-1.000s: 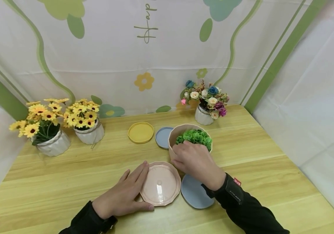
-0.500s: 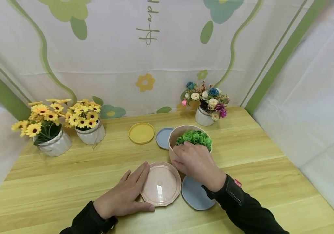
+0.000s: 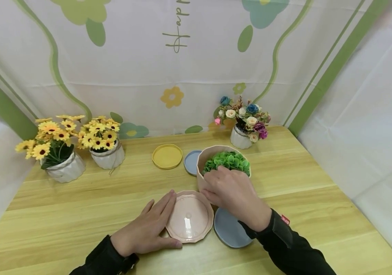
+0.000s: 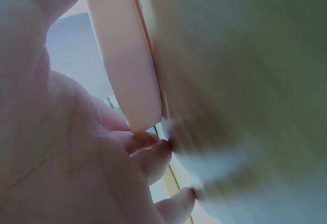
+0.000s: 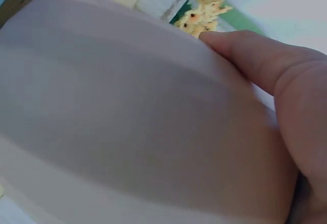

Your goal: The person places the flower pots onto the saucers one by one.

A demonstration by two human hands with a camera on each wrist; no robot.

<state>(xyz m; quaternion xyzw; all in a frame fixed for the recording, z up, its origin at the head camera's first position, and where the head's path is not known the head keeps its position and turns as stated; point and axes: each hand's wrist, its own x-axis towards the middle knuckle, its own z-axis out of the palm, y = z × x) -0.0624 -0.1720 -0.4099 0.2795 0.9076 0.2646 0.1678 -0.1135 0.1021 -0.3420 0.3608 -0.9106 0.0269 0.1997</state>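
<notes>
My right hand (image 3: pixel 231 189) grips the near rim of a beige pot (image 3: pixel 205 154) filled with a green plant (image 3: pixel 228 160). In the right wrist view the pot's wall (image 5: pixel 127 121) fills the picture, with a finger (image 5: pixel 265 65) lying over it. My left hand (image 3: pixel 149 227) lies flat on the table, straight fingers and thumb touching the left rim of a pink saucer (image 3: pixel 190 217). The left wrist view shows that saucer's rim (image 4: pixel 127 55) edge-on beside my fingers (image 4: pixel 153 152). The pot stands just behind the pink saucer.
A blue saucer (image 3: pixel 229 231) lies right of the pink one, partly under my right wrist. A yellow saucer (image 3: pixel 166 156) and another blue saucer (image 3: pixel 190 162) lie behind. Two sunflower pots (image 3: pixel 68 168) (image 3: pixel 108 156) stand at the left, a rose pot (image 3: pixel 241 138) at the back.
The right hand and the pot have shifted very slightly. The left hand and pink saucer have stayed where they were.
</notes>
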